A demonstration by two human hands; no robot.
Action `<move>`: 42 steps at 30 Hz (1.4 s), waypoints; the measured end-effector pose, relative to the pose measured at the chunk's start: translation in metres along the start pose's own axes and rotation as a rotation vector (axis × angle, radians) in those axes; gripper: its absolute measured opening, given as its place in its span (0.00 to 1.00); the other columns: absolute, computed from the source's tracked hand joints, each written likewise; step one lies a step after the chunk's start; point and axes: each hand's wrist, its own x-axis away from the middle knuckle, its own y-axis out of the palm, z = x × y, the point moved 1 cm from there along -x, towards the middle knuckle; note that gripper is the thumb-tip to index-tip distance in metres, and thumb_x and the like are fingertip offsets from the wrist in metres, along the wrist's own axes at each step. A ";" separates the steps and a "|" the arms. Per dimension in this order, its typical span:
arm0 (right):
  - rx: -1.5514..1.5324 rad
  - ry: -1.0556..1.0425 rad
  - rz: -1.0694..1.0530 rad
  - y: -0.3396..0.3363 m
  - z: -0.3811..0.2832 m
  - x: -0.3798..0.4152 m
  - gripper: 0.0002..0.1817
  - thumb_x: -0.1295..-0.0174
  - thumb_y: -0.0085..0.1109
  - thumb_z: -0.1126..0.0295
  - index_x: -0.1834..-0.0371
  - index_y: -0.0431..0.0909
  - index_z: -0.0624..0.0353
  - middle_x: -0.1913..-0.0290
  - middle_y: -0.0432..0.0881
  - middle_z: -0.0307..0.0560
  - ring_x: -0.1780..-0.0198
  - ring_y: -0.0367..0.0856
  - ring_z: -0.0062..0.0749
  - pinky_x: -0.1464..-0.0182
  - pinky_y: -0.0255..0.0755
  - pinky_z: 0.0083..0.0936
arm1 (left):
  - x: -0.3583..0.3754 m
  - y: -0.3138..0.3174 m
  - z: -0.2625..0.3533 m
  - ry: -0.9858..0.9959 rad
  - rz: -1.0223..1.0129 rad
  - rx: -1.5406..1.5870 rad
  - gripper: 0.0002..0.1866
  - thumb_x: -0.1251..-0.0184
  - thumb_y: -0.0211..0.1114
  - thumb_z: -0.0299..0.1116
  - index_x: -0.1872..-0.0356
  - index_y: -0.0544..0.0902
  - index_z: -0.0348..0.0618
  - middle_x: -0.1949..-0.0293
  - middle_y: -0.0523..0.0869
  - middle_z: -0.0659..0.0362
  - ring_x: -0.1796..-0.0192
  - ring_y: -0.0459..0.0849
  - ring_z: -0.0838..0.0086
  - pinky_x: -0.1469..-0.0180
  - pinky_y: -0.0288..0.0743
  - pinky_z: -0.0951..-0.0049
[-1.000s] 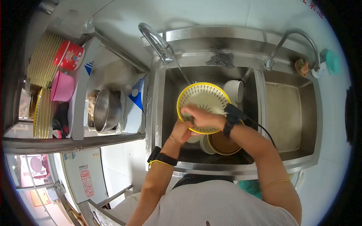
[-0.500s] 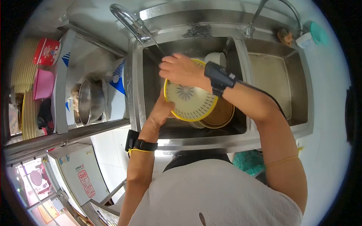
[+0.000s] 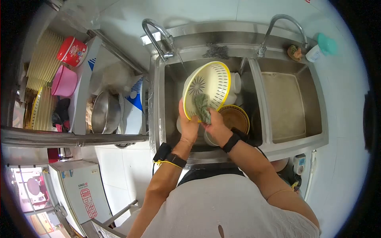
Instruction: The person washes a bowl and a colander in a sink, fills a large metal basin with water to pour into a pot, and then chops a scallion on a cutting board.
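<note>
A pale basket (image 3: 214,81) with a yellow rim and slotted sides is tilted over the left sink basin, its inside facing me. My left hand (image 3: 189,127) grips its lower left edge. A green cloth (image 3: 202,108) is in my right hand (image 3: 216,126), pressed against the inside of the basket. Water runs from the left faucet (image 3: 156,33) behind the basket. Below, a brown bowl (image 3: 234,119) with a yellow rim and some white dishes (image 3: 235,83) sit in the basin.
The right basin (image 3: 283,105) lies beside, under a second faucet (image 3: 278,18). Dark scourers (image 3: 216,51) rest on the back ledge. Left, a shelf holds stacked plates (image 3: 45,59), a pink container (image 3: 64,81) and a metal bowl (image 3: 106,113).
My right hand has moved down from the basket's upper edge and now holds the green cloth inside it. The basket has tilted up, and the camera view has shifted.
</note>
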 end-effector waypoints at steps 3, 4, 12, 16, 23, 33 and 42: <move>0.135 -0.316 -0.054 -0.006 -0.028 -0.001 0.12 0.51 0.55 0.70 0.62 0.70 0.58 0.65 0.75 0.41 0.66 0.75 0.29 0.65 0.68 0.27 | 0.001 -0.003 0.013 -0.106 0.012 -0.028 0.32 0.52 0.44 0.16 0.41 0.52 0.42 0.46 0.64 0.54 0.44 0.65 0.70 0.45 0.61 0.72; 0.323 -0.542 -0.057 -0.008 -0.043 0.003 0.13 0.52 0.55 0.71 0.62 0.70 0.61 0.65 0.76 0.43 0.66 0.75 0.30 0.65 0.68 0.30 | -0.003 -0.004 0.035 -0.224 -0.011 -0.049 0.28 0.49 0.45 0.19 0.44 0.55 0.42 0.48 0.66 0.53 0.49 0.69 0.71 0.52 0.68 0.72; 0.588 -0.919 0.032 0.002 -0.071 0.018 0.17 0.56 0.59 0.69 0.61 0.70 0.62 0.66 0.76 0.44 0.67 0.75 0.30 0.68 0.68 0.25 | -0.008 -0.007 0.031 -0.260 0.034 -0.080 0.16 0.39 0.45 0.28 0.49 0.62 0.39 0.57 0.72 0.51 0.66 0.79 0.73 0.78 0.78 0.78; 0.443 -0.336 -0.034 0.004 -0.029 0.032 0.18 0.56 0.59 0.69 0.60 0.70 0.59 0.64 0.76 0.45 0.66 0.75 0.31 0.68 0.68 0.28 | 0.005 0.011 0.012 -0.103 0.053 -0.025 0.16 0.37 0.44 0.28 0.47 0.63 0.39 0.56 0.72 0.56 0.57 0.72 0.77 0.64 0.73 0.79; 1.226 -0.291 -0.138 -0.076 -0.041 0.011 0.27 0.62 0.65 0.66 0.57 0.68 0.63 0.57 0.72 0.49 0.57 0.71 0.36 0.63 0.68 0.28 | -0.006 -0.009 0.007 -0.128 0.067 -0.040 0.14 0.36 0.44 0.32 0.51 0.63 0.38 0.59 0.75 0.57 0.63 0.78 0.73 0.68 0.76 0.76; 0.761 -1.075 -0.438 -0.051 -0.060 0.106 0.26 0.57 0.59 0.73 0.52 0.63 0.60 0.54 0.67 0.51 0.51 0.66 0.34 0.50 0.62 0.26 | 0.004 -0.007 -0.025 -0.898 -0.019 0.814 0.12 0.39 0.48 0.29 0.55 0.70 0.39 0.67 0.78 0.53 0.75 0.76 0.80 0.77 0.74 0.91; 1.496 -1.877 -0.310 0.033 -0.055 0.122 0.30 0.62 0.61 0.57 0.52 0.65 0.49 0.45 0.61 0.46 0.42 0.54 0.47 0.44 0.46 0.46 | 0.039 0.010 -0.017 -0.984 -0.051 0.749 0.04 0.42 0.52 0.32 0.66 0.73 0.50 0.75 0.75 0.68 0.79 0.71 0.84 0.81 0.66 0.88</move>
